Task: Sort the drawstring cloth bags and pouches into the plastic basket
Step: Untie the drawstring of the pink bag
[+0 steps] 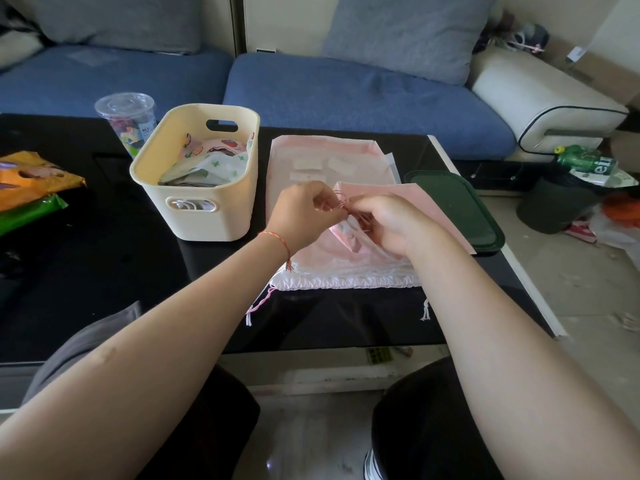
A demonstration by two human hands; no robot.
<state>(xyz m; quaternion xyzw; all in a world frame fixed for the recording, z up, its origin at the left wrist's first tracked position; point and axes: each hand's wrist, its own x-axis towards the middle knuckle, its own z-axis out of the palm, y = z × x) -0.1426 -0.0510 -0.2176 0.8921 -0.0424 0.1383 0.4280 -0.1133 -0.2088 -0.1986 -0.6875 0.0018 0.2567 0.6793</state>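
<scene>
Over the black counter [104, 258], just right of the plastic basket [199, 174], we work a small pink pouch [346, 233] between both hands; our left hand [304, 216] pinches the thin red drawstring [337, 202] at the pouch's mouth, its grip closed on the cord, while our right hand [384, 220] curls over the gathered fabric and clamps it, likely so the cord can be tightened or knotted before the pouch goes in; the pouch rests on a larger white-and-pink bag [349, 277] whose ruffled hem and tasselled cords lie toward us, which keeps the pile close under our hands; beyond it lie a flat pale pink bag [322, 157] and a pink sheet-like bag [408, 199] that overlaps a dark green lid [460, 202], and these we judge still unsorted; the basket already holds several printed cloth bags [211, 161], so the sorting seems partly done; behind the basket stands a clear lidded cup [126, 116], and at the far left sit orange and green packets [31, 188]; the counter is glossy and dark; a blue sofa [346, 88] runs behind it, and on the pale floor at right stand a dark bin [557, 206] and a green bottle [581, 161].
</scene>
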